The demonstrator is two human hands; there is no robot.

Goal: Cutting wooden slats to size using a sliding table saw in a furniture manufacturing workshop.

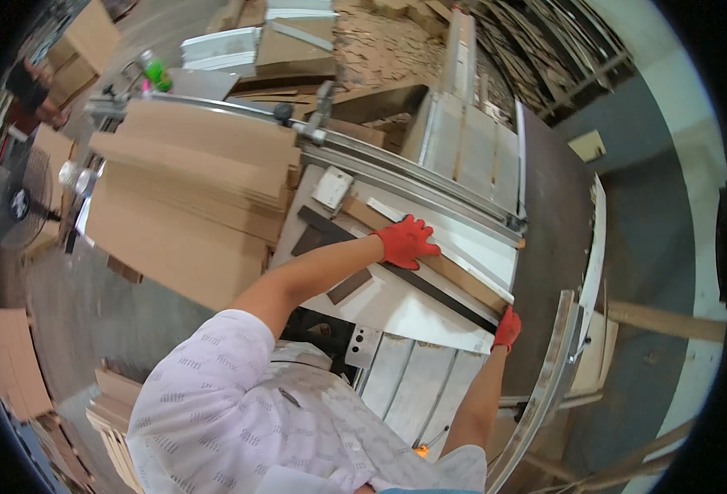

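Observation:
Both my hands wear red gloves. My left hand [408,242] lies across a long brown board strip [461,277], its fingers over the far edge and its thumb at the near edge. At the strip's right end, my right hand [507,328] has its fingers closed against the end; its grip is partly hidden. A narrow white strip [477,268] runs along the far side of the brown one. On the near side lies a dark bar [442,294], with shorter dark pieces joined to it. All rest slantwise on a white panel [417,317].
A metal rail [413,174] crosses behind the panel. Stacked brown boards [191,189] stand at left, near a fan [24,198]. A slotted metal table [413,379] is close to my body. A green bottle [157,72] stands at the back. Another person [36,95] is far left.

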